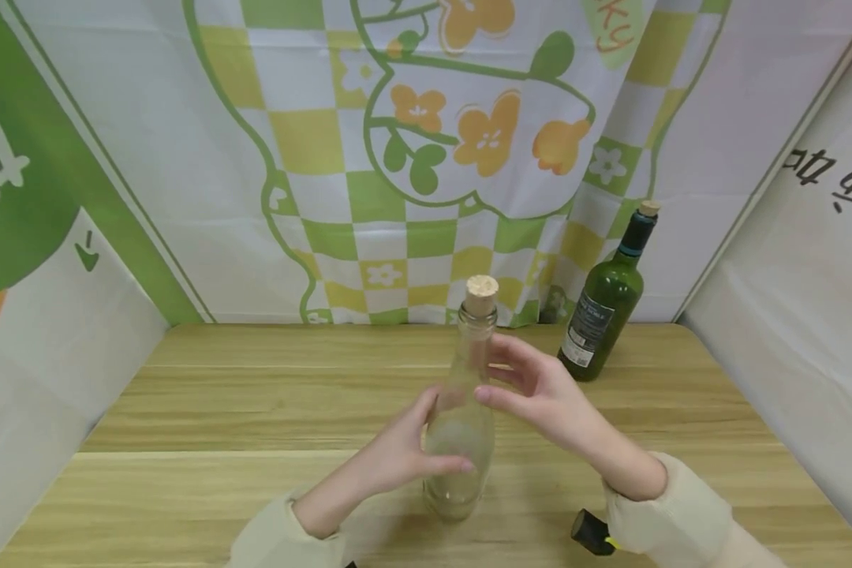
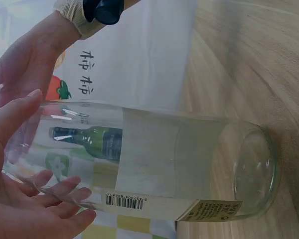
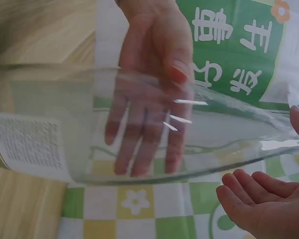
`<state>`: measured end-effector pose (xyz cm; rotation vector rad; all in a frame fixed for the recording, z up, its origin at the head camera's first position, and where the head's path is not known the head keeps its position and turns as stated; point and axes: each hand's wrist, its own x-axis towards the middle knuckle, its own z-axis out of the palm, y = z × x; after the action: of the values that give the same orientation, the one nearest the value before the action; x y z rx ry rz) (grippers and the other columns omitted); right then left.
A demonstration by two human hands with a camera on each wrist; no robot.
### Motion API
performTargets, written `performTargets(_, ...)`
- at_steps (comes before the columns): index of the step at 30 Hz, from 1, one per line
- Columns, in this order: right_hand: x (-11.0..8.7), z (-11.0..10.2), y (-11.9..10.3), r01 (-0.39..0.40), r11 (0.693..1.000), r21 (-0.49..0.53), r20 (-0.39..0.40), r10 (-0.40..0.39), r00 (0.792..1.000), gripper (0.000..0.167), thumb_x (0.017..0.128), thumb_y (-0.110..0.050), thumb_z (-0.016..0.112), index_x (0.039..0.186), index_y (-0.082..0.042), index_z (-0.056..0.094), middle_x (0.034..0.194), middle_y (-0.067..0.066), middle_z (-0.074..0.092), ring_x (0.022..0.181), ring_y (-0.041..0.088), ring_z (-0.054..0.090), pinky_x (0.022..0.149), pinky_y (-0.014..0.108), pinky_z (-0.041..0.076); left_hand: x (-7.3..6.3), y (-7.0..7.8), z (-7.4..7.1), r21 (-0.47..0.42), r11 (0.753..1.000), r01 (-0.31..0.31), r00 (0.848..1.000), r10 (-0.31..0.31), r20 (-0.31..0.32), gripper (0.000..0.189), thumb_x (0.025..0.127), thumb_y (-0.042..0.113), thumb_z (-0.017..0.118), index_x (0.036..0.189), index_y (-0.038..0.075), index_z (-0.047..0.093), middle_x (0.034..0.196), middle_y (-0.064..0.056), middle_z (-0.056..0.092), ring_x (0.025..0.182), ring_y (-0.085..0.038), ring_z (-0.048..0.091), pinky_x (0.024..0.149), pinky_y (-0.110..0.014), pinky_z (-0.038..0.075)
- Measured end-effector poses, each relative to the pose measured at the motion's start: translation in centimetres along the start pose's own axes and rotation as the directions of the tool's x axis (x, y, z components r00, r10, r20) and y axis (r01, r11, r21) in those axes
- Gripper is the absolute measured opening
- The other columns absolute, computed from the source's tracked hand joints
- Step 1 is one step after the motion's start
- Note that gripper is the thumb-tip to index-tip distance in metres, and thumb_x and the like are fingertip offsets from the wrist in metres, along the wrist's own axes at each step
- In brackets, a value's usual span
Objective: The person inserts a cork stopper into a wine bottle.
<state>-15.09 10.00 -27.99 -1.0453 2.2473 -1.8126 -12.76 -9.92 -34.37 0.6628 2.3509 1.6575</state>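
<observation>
A see-through glass bottle (image 1: 461, 434) stands upright on the table, a cork (image 1: 481, 298) set in its mouth. My left hand (image 1: 396, 464) is at the bottle's body, thumb and fingers spread apart on either side. Through the glass, the right wrist view shows the left fingers (image 3: 139, 134) nearly straight. Beside the neck is my right hand (image 1: 539, 390), loosely bent, with its thumb in front. In the right wrist view the right fingertips (image 3: 244, 181) lie just apart from the glass. A barcode label (image 2: 124, 201) is on the lower body.
A green wine bottle (image 1: 603, 308) with a cork stands at the table's back right. Patterned cloth (image 1: 397, 237) hangs behind the wooden table (image 1: 255, 410), with printed sheets at both sides. A black device (image 1: 592, 532) is by the right sleeve.
</observation>
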Motion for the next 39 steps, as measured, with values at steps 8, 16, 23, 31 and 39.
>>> performTargets(8, -0.6, 1.0, 1.6, -0.065, 0.997, 0.046, 0.026, 0.064, 0.998, 0.055, 0.081, -0.003, 0.066, 0.128, 0.011, 0.040, 0.122, 0.026, 0.050, 0.115, 0.034, 0.048, 0.097, 0.029, 0.038, -0.3, -0.6, 0.0, 0.011, 1.000, 0.014, 1.000, -0.015, 0.013, 0.070, 0.073, 0.024, 0.077, 0.128, 0.006, 0.038, 0.129, -0.013, 0.048, 0.119, -0.031, 0.044, 0.095, -0.050, 0.036)
performTargets(16, -0.9, 1.4, 2.6, -0.105, 0.993, 0.046, 0.059, 0.102, 0.993, 0.056, 0.082, -0.007, 0.065, 0.129, 0.010, 0.039, 0.128, 0.026, 0.047, 0.119, 0.038, 0.044, 0.099, 0.037, 0.035, -0.3, -2.1, -0.1, 0.036, 0.999, 0.003, 0.997, -0.006, 0.081, 0.072, 0.073, 0.021, 0.077, 0.129, 0.001, 0.037, 0.130, -0.014, 0.046, 0.118, -0.031, 0.044, 0.097, -0.049, 0.035)
performTargets(23, -1.0, 2.0, 2.7, -0.094, 0.995, 0.012, 0.053, 0.094, 0.994, 0.056, 0.079, -0.007, 0.069, 0.126, 0.008, 0.043, 0.127, 0.025, 0.048, 0.119, 0.035, 0.045, 0.099, 0.033, 0.035, -0.4, -3.4, 0.3, 0.087, 0.996, 0.013, 0.995, -0.022, 0.098, 0.082, 0.070, 0.021, 0.079, 0.134, -0.003, 0.032, 0.135, -0.018, 0.039, 0.122, -0.033, 0.039, 0.096, -0.050, 0.035)
performTargets(31, -1.5, 1.9, 2.6, -0.066, 0.998, -0.002, 0.019, 0.066, 0.998, 0.049, 0.080, -0.010, 0.069, 0.123, 0.005, 0.049, 0.122, 0.021, 0.054, 0.115, 0.031, 0.050, 0.096, 0.032, 0.038, -0.5, -3.5, 0.8, 0.066, 0.998, -0.021, 0.993, 0.013, 0.116, 0.080, 0.072, 0.022, 0.077, 0.135, 0.002, 0.033, 0.138, -0.018, 0.035, 0.124, -0.036, 0.035, 0.093, -0.054, 0.036)
performTargets(39, -2.9, 0.0, 2.5, -0.060, 0.998, -0.029, -0.033, 0.059, 0.998, 0.046, 0.079, -0.004, 0.068, 0.120, 0.006, 0.051, 0.120, 0.020, 0.056, 0.109, 0.012, 0.055, 0.087, 0.031, 0.046, 1.2, -3.1, 2.6, -0.012, 0.997, -0.080, 0.983, 0.081, 0.163, 0.075, 0.071, 0.017, 0.078, 0.135, 0.012, 0.038, 0.128, -0.004, 0.045, 0.116, -0.024, 0.044, 0.093, -0.035, 0.039)
